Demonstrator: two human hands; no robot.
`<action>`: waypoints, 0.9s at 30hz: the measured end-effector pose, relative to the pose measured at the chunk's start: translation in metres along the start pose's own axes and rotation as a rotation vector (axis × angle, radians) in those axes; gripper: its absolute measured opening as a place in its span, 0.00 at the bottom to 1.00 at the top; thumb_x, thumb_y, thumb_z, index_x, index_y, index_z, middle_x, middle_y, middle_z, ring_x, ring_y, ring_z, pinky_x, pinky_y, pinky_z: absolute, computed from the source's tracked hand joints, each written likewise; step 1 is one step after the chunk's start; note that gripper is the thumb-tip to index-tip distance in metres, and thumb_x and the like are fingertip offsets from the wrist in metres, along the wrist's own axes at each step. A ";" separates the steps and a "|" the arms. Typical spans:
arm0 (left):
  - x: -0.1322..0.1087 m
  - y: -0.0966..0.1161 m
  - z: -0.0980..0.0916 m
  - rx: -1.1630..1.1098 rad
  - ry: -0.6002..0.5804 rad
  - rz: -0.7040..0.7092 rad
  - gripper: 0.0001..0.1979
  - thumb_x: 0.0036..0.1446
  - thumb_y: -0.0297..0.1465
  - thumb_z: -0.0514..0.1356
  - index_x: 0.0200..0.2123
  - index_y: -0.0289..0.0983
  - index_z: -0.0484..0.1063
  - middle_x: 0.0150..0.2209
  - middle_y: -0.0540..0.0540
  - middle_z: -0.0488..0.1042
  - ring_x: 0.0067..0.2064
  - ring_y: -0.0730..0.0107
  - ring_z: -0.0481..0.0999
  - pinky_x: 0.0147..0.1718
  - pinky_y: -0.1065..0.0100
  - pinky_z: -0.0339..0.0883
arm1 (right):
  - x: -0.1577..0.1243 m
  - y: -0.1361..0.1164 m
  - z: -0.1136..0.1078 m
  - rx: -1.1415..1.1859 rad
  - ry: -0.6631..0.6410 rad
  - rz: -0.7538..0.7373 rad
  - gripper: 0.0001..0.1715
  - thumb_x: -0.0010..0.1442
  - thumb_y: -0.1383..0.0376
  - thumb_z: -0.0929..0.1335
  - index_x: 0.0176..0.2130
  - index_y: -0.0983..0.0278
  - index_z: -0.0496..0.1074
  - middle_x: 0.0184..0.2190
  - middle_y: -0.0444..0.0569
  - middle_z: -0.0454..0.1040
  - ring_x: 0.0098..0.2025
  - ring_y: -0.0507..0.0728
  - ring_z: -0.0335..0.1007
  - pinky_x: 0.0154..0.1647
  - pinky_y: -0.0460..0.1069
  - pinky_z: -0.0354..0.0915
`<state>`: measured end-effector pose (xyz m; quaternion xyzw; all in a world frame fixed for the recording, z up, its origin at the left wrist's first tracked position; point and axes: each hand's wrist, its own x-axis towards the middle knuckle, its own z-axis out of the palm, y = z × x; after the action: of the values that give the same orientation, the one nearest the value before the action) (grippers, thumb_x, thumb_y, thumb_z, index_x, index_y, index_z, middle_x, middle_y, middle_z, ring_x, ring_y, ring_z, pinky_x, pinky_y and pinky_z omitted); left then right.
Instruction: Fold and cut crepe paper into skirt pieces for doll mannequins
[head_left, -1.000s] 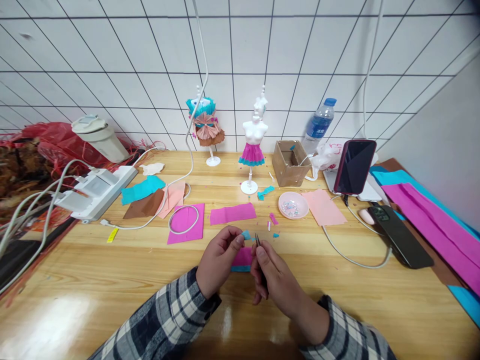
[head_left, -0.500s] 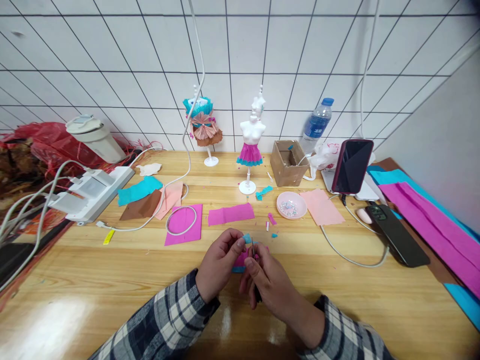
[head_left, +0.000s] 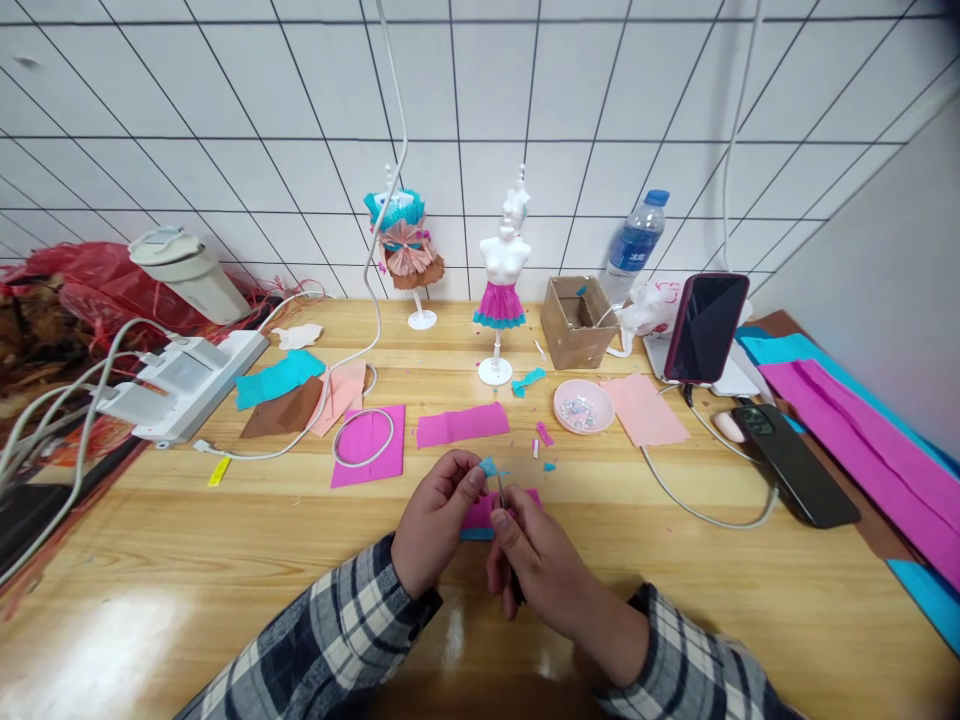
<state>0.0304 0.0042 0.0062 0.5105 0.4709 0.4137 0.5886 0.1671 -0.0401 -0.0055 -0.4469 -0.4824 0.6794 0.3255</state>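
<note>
Blue scrap [head_left: 489,467] is pinched in the left hand [head_left: 436,515]; the right hand [head_left: 541,550] is clamped around scissors [head_left: 501,490], tips close to the scrap.

- Single view: head-worn, looking forward and down.
- Left hand [head_left: 435,520] and right hand [head_left: 551,565] near, low centre.
- Worktop [head_left: 262,530] seen from above, at a slant.
- Tiled wall [head_left: 495,90] farthest, across the top.

Bright glare on near-left tabletop [head_left: 112,640]
</note>
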 end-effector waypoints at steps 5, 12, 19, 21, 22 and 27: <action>-0.002 -0.003 0.003 -0.066 -0.096 -0.072 0.13 0.57 0.41 0.59 0.34 0.37 0.64 0.29 0.51 0.68 0.32 0.72 0.66 0.34 0.70 0.62 | -0.001 -0.001 -0.001 -0.006 0.050 -0.009 0.27 0.62 0.42 0.56 0.43 0.61 0.57 0.15 0.34 0.64 0.11 0.48 0.58 0.10 0.41 0.54; -0.003 -0.002 0.003 -0.073 -0.091 -0.080 0.13 0.57 0.41 0.59 0.34 0.37 0.64 0.29 0.52 0.69 0.32 0.72 0.67 0.34 0.70 0.62 | -0.001 -0.004 0.000 -0.022 0.088 -0.011 0.27 0.61 0.41 0.56 0.40 0.61 0.57 0.15 0.33 0.62 0.10 0.47 0.55 0.09 0.40 0.52; -0.001 -0.004 0.002 -0.087 -0.097 -0.087 0.13 0.57 0.40 0.59 0.34 0.37 0.63 0.29 0.52 0.69 0.32 0.72 0.67 0.34 0.70 0.62 | -0.002 -0.003 -0.001 -0.024 0.085 -0.027 0.23 0.63 0.43 0.56 0.38 0.60 0.56 0.14 0.33 0.61 0.09 0.46 0.54 0.08 0.39 0.50; -0.001 -0.003 0.002 -0.083 -0.095 -0.089 0.12 0.58 0.40 0.59 0.34 0.37 0.63 0.29 0.52 0.69 0.32 0.72 0.67 0.35 0.70 0.62 | -0.002 -0.002 -0.001 -0.031 0.086 -0.021 0.23 0.64 0.44 0.55 0.38 0.60 0.56 0.14 0.33 0.61 0.10 0.46 0.54 0.08 0.39 0.51; -0.001 -0.003 0.003 -0.080 -0.094 -0.088 0.12 0.58 0.40 0.59 0.34 0.37 0.63 0.29 0.52 0.68 0.32 0.72 0.67 0.35 0.70 0.62 | -0.002 -0.002 -0.001 -0.036 0.089 -0.017 0.23 0.64 0.44 0.55 0.38 0.60 0.56 0.14 0.33 0.61 0.10 0.47 0.55 0.08 0.39 0.51; -0.001 -0.001 0.002 -0.039 -0.064 -0.048 0.12 0.58 0.40 0.58 0.33 0.37 0.64 0.28 0.53 0.67 0.31 0.73 0.65 0.34 0.70 0.60 | 0.000 -0.001 -0.001 -0.007 0.123 -0.026 0.23 0.64 0.44 0.56 0.39 0.60 0.56 0.15 0.34 0.62 0.11 0.46 0.54 0.09 0.40 0.52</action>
<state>0.0322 0.0026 0.0055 0.5003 0.4561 0.3919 0.6230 0.1686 -0.0394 -0.0042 -0.4824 -0.4697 0.6448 0.3618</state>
